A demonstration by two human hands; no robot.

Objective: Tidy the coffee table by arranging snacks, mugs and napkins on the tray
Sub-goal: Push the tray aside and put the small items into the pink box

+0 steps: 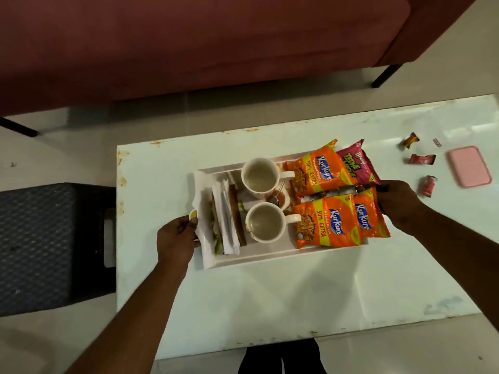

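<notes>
While both hands are clasping its short ends, the white tray (270,257) is sitting on the left-middle part of the pale coffee table (270,298), its long side running left to right. Whether it is being lifted off the top cannot be told. The left hand (176,236) is curling its fingers round the left rim, with the thumb pressing on top beside a sheet of white paper that is draping over that end. The right hand (397,201) is gripping the right end, its fingertips disappearing under the snack packets that are covering the rim there.

Inside, a stack of white napkins (225,217) is leaning along the left end, with a brown strip showing beside it. Two cream mugs are standing upright in the middle, the far mug (260,175) and the near mug (266,222), both handles pointing right and both insides showing pale. A small brown item (276,198) is lying between them; what it is cannot be told. On the right, the far orange packet (318,171) is overlapping a pink packet (356,164). The near orange packet (324,221) is lying just beside a third orange packet (367,214), which is overhanging the tray's right end.

Well apart on the table's right, three crumpled red wrappers (421,159) and a pink lid (469,166) are lying loose.
</notes>
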